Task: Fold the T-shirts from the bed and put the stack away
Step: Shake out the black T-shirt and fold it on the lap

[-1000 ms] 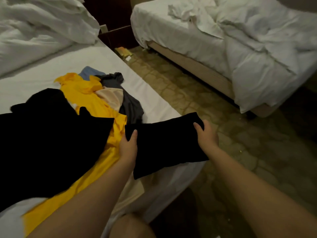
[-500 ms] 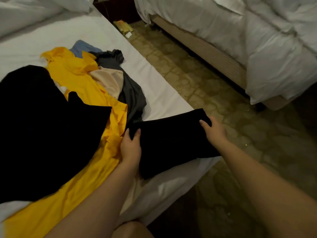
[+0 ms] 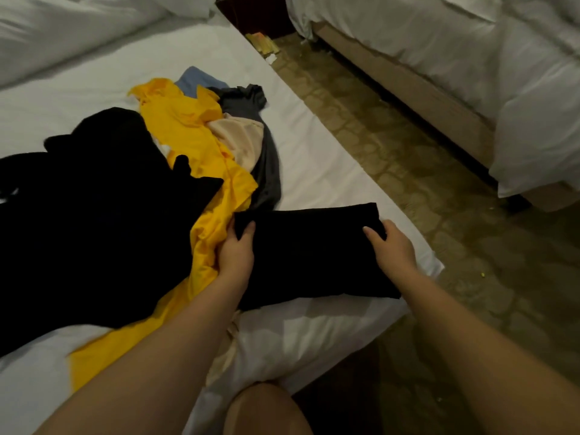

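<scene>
A folded black T-shirt [image 3: 310,255] lies near the corner of the white bed [image 3: 317,164]. My left hand [image 3: 236,251] grips its left edge, thumb on top of the cloth. My right hand [image 3: 390,248] holds its right edge, fingers curled over the fold. To the left lies an unfolded pile: a large black T-shirt [image 3: 88,227], a yellow T-shirt [image 3: 194,136], a beige garment [image 3: 237,138], a dark grey one [image 3: 266,164] and a blue one [image 3: 196,78] mostly hidden at the back.
A second bed [image 3: 470,67] with rumpled white sheets stands across a tiled floor aisle [image 3: 423,189]. A dark nightstand [image 3: 254,14] sits between the bed heads, with small yellowish items [image 3: 263,42] on the floor. White pillows [image 3: 62,26] lie at the far left. My knee [image 3: 266,409] is at the bottom.
The view has shifted a little. Both hands stay on the folded black T-shirt's two edges, which has settled flatter on the bed corner.
</scene>
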